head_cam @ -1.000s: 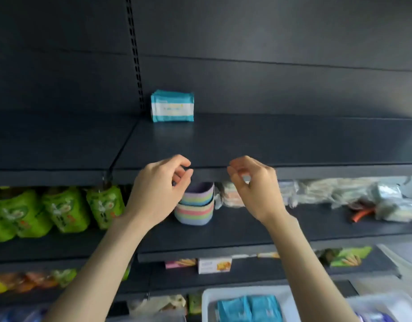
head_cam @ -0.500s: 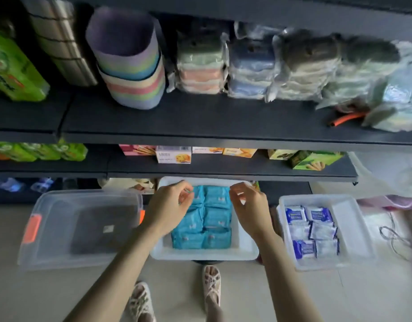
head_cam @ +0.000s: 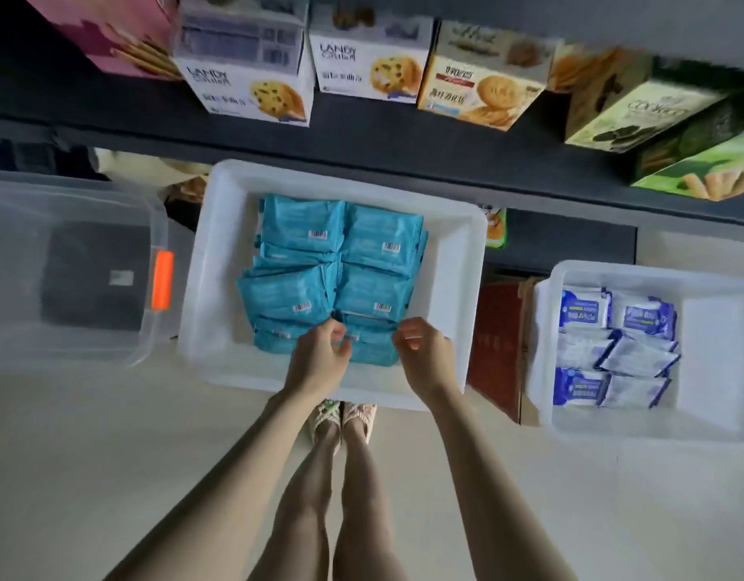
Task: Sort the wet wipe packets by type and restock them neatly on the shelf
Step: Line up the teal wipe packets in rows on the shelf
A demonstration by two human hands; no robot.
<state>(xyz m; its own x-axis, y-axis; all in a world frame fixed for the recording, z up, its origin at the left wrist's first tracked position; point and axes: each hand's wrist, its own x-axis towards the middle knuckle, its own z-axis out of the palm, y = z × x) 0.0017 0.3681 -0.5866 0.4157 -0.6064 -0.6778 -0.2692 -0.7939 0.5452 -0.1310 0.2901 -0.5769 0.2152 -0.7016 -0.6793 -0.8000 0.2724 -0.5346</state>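
Note:
Several teal wet wipe packets [head_cam: 320,245] lie stacked in a white bin [head_cam: 219,287] on the floor, straight below me. My left hand [head_cam: 320,358] and my right hand [head_cam: 425,354] hang over the bin's near edge. Their fingers are loosely curled at the two ends of the nearest teal packet [head_cam: 372,345]. The left fingertips reach its left end and the right fingertips sit just off its right end; neither plainly grips it. A second white bin [head_cam: 718,371] at the right holds several blue-and-white wipe packets [head_cam: 613,350].
A clear lidded tub with an orange latch [head_cam: 68,266] stands left of the teal bin. A dark shelf [head_cam: 362,140] above carries biscuit boxes [head_cam: 244,77]. A red-brown carton [head_cam: 496,341] sits between the two bins. My feet [head_cam: 345,417] are on pale floor.
My view has swung from the upper shelves down to the floor bins. Both hands dropped from the shelf edge to the nearest teal packet in the middle bin.

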